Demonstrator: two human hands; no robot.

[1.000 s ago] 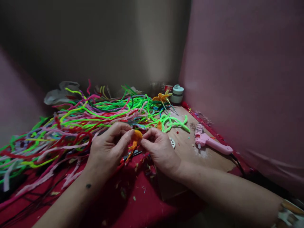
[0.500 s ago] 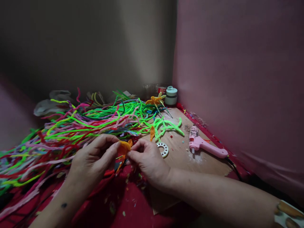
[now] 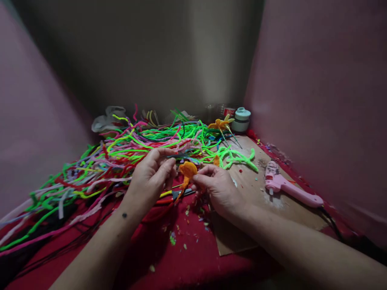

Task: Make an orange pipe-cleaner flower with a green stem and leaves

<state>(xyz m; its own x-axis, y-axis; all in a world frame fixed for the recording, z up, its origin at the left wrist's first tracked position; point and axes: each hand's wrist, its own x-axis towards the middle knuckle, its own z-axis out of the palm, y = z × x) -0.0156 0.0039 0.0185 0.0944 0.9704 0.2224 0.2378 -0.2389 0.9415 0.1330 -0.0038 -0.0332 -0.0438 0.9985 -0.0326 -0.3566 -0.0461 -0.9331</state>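
1 fuzzy orange piece (image 3: pixel 189 170), rounded at the top with a thin tail hanging below, held up over the red cloth (image 3: pixel 193 262). Pinched at its right edge by the thumb and fingers of the right hand (image 3: pixel 222 191). Left hand (image 3: pixel 152 173) half-curled just beside it, apparently apart; cannot tell about anything between those fingertips. Probably very light, soft on the outside and springy within, hardly slippery, easily squashed or bent under a hard squeeze. Best taken by the rim of the rounded part, with light fingertips; a poorer hold at the thin tail. Behind the tail, a tool with yellow and red handles (image 3: pixel 165 194), close enough to catch loose fuzz. Beyond, a tangled pile of coloured fuzzy stems (image 3: pixel 163 135), likely to snag. To the right, on a cardboard sheet (image 3: pixel 250 201), a loose clump of green stems (image 3: pixel 226 156) and, well apart from the right hand, 1 pink glue gun (image 3: pixel 287 186). Farther back, orange and yellow flowers (image 3: pixel 220 124) beside a pale-lidded jar (image 3: pixel 241 119).
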